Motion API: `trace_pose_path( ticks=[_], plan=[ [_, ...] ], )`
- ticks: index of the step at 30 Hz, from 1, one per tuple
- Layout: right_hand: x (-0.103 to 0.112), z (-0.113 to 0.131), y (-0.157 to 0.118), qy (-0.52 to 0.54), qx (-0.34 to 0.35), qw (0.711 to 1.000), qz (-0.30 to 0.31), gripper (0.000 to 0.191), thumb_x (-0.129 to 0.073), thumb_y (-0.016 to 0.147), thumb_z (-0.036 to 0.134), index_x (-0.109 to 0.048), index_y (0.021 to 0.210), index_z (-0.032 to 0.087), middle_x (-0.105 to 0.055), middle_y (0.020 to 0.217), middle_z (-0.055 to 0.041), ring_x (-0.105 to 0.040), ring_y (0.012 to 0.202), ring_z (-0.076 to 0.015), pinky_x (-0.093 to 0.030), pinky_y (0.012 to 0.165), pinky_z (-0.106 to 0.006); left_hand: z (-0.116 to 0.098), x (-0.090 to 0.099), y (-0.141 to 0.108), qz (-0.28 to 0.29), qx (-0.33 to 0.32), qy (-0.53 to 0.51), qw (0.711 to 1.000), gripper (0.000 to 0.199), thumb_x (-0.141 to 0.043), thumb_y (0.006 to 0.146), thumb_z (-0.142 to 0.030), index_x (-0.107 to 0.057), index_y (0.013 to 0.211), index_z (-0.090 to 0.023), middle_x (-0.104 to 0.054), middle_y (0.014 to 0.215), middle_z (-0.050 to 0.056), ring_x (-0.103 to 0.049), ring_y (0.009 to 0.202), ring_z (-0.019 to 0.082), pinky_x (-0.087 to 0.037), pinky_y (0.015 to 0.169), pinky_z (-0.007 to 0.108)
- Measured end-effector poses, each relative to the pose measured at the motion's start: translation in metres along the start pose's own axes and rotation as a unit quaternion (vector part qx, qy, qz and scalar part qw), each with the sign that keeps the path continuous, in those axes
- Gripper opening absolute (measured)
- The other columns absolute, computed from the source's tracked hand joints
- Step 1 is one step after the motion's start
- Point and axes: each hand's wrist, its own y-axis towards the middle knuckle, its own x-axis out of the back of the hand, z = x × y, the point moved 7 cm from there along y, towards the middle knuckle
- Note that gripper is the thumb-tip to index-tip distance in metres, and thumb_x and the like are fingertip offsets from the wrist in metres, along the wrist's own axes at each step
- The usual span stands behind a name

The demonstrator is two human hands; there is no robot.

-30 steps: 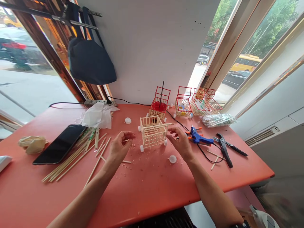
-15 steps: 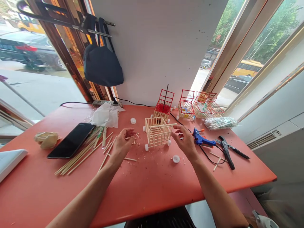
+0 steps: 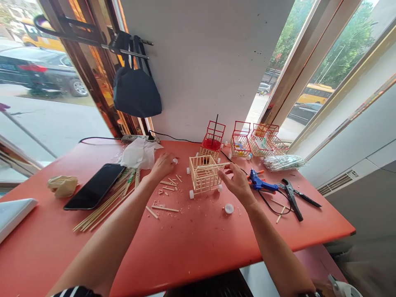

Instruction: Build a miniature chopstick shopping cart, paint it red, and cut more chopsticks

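A small shopping cart [image 3: 204, 177] built of pale wooden sticks stands on white cap wheels in the middle of the red table. My right hand [image 3: 237, 181] is at its right side, thumb and fingers closed around the end of the handle stick at the top rim. My left hand [image 3: 163, 166] reaches away to the left, palm down with its fingers loosely apart. Its fingertips are at a small white cap [image 3: 175, 161], which they partly cover. Short cut sticks [image 3: 169, 185] and crumbs lie between the left forearm and the cart.
Red-rimmed stick carts [image 3: 241, 142] line the back. At right are a blue glue gun [image 3: 262, 181], cutting pliers [image 3: 292, 200] and a wrapped stick bundle [image 3: 284, 162]. Left are a phone [image 3: 94, 186], long sticks [image 3: 102, 206] and white plastic [image 3: 137, 153]. Another cap [image 3: 229, 209] lies in front.
My left hand has moved forward from above the cut sticks to the small white cap, uncovering more sticks. My right hand has closed in on the cart's handle. The cart stays put.
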Motion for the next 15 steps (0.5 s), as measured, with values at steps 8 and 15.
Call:
trace_pose_path(
  ticks=[8, 15],
  plan=[
    [-0.002, -0.009, -0.003, 0.022, 0.004, 1.0, 0.0, 0.035, -0.067, 0.093, 0.052, -0.068, 0.109, 0.021, -0.075, 0.11, -0.0104, -0.072, 0.09, -0.0237, -0.055, 0.074, -0.036, 0.015, -0.01, -0.004, 0.019, 0.009, -0.032, 0.999, 0.041, -0.051, 0.069, -0.022, -0.078, 0.099, -0.017, -0.076, 0.111, 0.018, -0.07, 0.107, 0.034, -0.052, 0.101, 0.044],
    [0.007, -0.021, -0.006, 0.078, -0.012, 0.996, -0.042, 0.041, -0.064, 0.094, 0.055, -0.069, 0.116, 0.021, -0.073, 0.122, -0.0143, -0.073, 0.098, -0.026, -0.052, 0.07, -0.034, 0.016, 0.021, -0.038, 0.023, 0.038, -0.067, 0.997, 0.039, -0.058, 0.07, -0.032, -0.08, 0.1, -0.021, -0.076, 0.1, 0.012, -0.072, 0.09, 0.031, -0.055, 0.088, 0.039]
  ],
)
